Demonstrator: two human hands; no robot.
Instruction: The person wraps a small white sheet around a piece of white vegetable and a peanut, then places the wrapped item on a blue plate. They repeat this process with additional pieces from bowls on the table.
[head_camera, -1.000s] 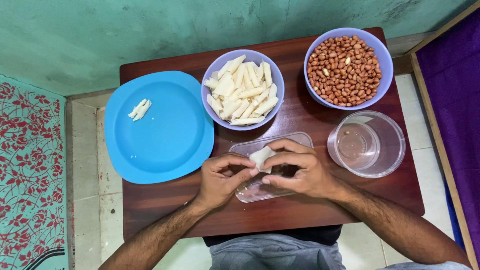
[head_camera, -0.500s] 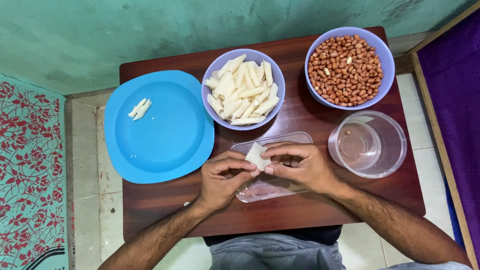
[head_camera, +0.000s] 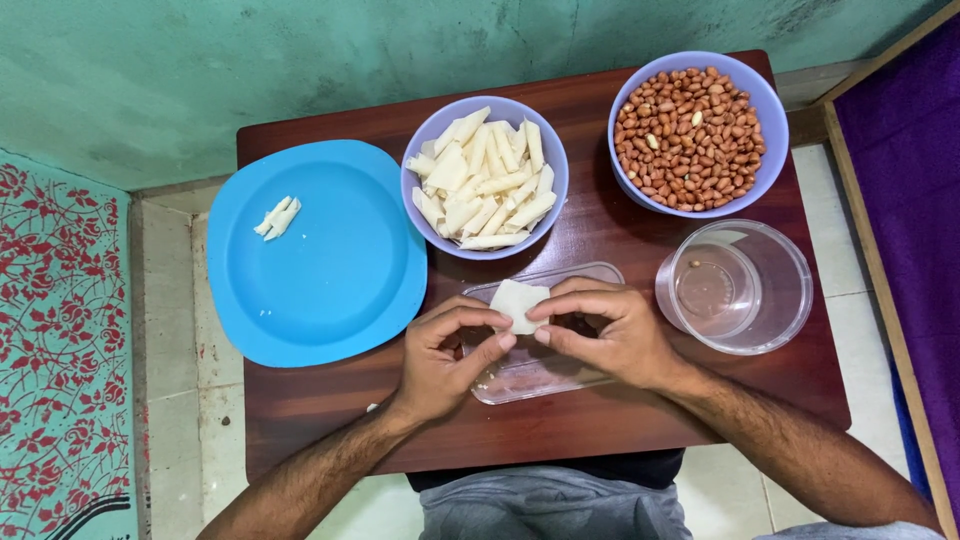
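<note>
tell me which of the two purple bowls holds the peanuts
The purple bowl at the table's far right corner holds peanuts; the other purple bowl, beside the blue plate, holds white rolled strips.

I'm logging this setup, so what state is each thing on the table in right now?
White wrapper: pinched between fingers of left hand and right hand.
Clear tray: flat under the hands.
Blue plate: holds two rolls.
Roll bowl: full.
Peanut bowl: full.
Clear cup: upright, nearly empty.

Dark wooden table (head_camera: 330, 420); teal wall (head_camera: 300, 70); pale tiled floor (head_camera: 165, 300); patterned red-teal cloth (head_camera: 60, 350) left.
</note>
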